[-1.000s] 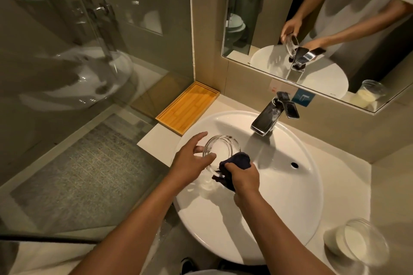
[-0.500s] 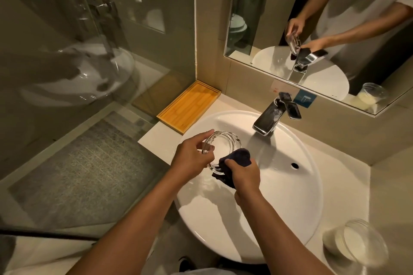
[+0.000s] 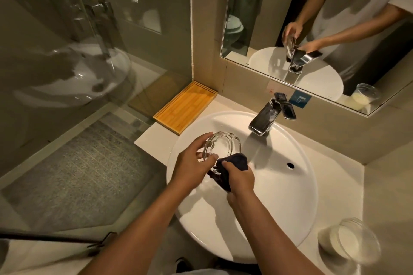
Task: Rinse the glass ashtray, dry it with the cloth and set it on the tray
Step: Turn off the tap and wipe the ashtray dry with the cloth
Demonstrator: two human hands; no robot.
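I hold a round clear glass ashtray (image 3: 223, 146) tilted on edge above the left part of the white basin (image 3: 290, 196). My left hand (image 3: 192, 165) grips its left rim with fingers over the top. My right hand (image 3: 241, 179) holds a dark blue cloth (image 3: 232, 163) pressed against the ashtray's lower right side. A bamboo tray (image 3: 185, 107) lies on the counter in the corner at the back left, with nothing on it.
A chrome tap (image 3: 268, 116) juts over the basin; no water runs. A glass cup (image 3: 350, 243) stands on the counter at front right. A mirror (image 3: 324, 29) hangs behind, and a glass shower wall (image 3: 89, 73) stands on the left.
My left fingers have shifted around the ashtray's rim, turning it against the cloth. Both hands stay over the same part of the basin.
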